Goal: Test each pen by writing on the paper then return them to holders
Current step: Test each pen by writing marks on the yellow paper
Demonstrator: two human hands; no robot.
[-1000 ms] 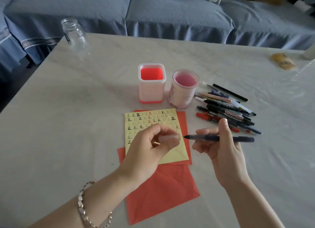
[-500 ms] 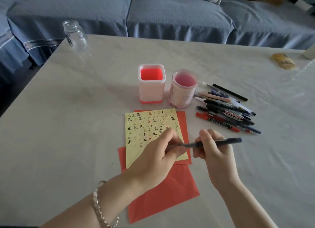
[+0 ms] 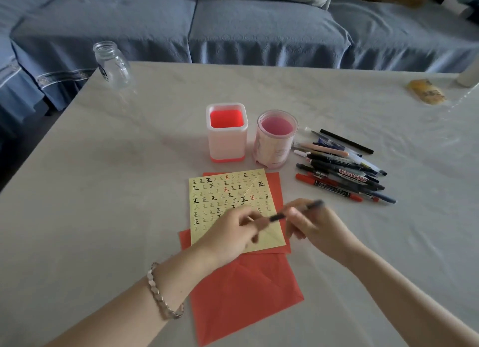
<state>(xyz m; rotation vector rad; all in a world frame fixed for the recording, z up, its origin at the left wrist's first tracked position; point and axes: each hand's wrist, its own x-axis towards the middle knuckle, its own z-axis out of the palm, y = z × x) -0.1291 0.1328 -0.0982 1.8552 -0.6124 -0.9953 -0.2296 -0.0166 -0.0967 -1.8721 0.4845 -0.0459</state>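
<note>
Right hand (image 3: 318, 225): grip closed round the dark pen (image 3: 278, 216), now tilted above the yellow paper (image 3: 220, 191), near right corner; half a second ago it was nearly level. Left hand (image 3: 233, 232): fingers curl at its tip end, blur hides what that grip holds. Pen pile (image 3: 342, 170) far right, unmoved.

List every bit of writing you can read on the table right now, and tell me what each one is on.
"WHITEBOARD": on the barrel of the black marker in the pen pile.
"正": handwritten many times in rows on the yellow paper, in black, grey and red.
Small print on the red marker: too small to read.
Label on the glass jar: blurred, unreadable.
Print on the round holder: too faint to read.
</note>
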